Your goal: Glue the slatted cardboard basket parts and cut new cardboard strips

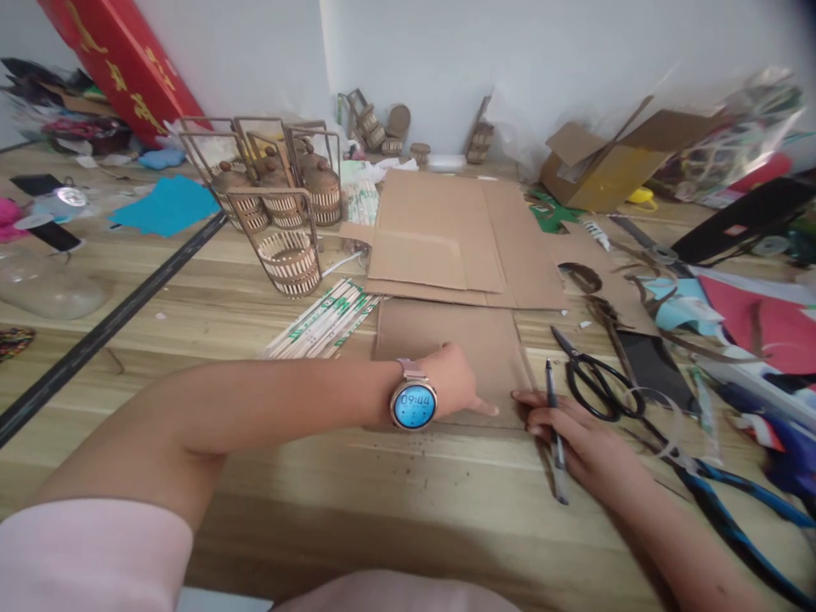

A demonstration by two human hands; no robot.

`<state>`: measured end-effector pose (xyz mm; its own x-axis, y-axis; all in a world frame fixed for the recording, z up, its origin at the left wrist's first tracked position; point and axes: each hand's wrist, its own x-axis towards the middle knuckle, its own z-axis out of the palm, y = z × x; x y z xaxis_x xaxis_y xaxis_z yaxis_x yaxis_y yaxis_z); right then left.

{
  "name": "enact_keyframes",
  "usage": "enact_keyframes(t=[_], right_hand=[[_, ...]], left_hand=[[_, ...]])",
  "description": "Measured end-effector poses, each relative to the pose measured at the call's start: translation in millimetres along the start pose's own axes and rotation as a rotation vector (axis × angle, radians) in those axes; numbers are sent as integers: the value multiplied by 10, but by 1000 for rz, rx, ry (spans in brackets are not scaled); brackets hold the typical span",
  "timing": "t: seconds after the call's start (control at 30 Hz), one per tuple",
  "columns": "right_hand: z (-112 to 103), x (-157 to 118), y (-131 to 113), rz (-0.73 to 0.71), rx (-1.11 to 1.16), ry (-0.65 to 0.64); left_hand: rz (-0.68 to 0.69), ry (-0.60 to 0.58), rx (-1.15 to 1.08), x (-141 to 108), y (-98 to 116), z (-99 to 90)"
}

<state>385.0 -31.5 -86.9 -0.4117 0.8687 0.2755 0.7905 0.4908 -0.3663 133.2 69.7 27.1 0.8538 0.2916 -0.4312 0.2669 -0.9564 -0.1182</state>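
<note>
My left hand (456, 382), with a round-faced watch (414, 404) at the wrist, presses down on a small sheet of brown cardboard (484, 336). Its thumb stretches to the right; the other fingers are mostly hidden behind the hand. At the sheet's right edge, my right hand (564, 425) holds a dark pen (552, 408), tilted, between its fingers. The fingertips of that hand touch a thin brown strip along the cardboard's edge. Black-handled scissors (596, 387) lie just beyond my right hand.
Larger cardboard sheets (439, 204) lie behind. To the left stand several small bamboo baskets (290, 263) with tall handles, beside paper-wrapped sticks (328, 319). Blue-handled pliers (720, 493) lie at right. An open carton (599, 170) and blue sheets (166, 206) are further back.
</note>
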Motion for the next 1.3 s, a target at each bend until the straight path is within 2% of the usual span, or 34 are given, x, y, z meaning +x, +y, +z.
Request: enact_keyframes(t=[0.17, 0.27, 0.4, 0.47, 0.57, 0.67, 0.83, 1.13, 1.3], right_hand=[[-22, 15, -35, 49, 55, 7], [-88, -13, -132, 142, 99, 36], [-187, -55, -471, 296, 118, 318], [-178, -31, -702, 326, 241, 389], [-53, 63, -1013, 504, 398, 341], [130, 184, -1215, 637, 471, 305], [279, 351, -1365, 626, 489, 349], [262, 418, -1389, 590, 460, 378], [258, 453, -1404, 589, 471, 384]], left_hand=[[2, -17, -4, 44, -10, 28], [16, -25, 23, 58, -25, 40], [15, -24, 36, 66, -43, 54], [13, -14, 40, 66, -47, 57], [18, -1, 26, 56, -47, 50], [31, -10, 20, 39, -44, 32], [51, -23, 30, 21, -38, 20], [32, 21, -4, 52, -45, 90], [34, 1, 20, 49, -38, 62]])
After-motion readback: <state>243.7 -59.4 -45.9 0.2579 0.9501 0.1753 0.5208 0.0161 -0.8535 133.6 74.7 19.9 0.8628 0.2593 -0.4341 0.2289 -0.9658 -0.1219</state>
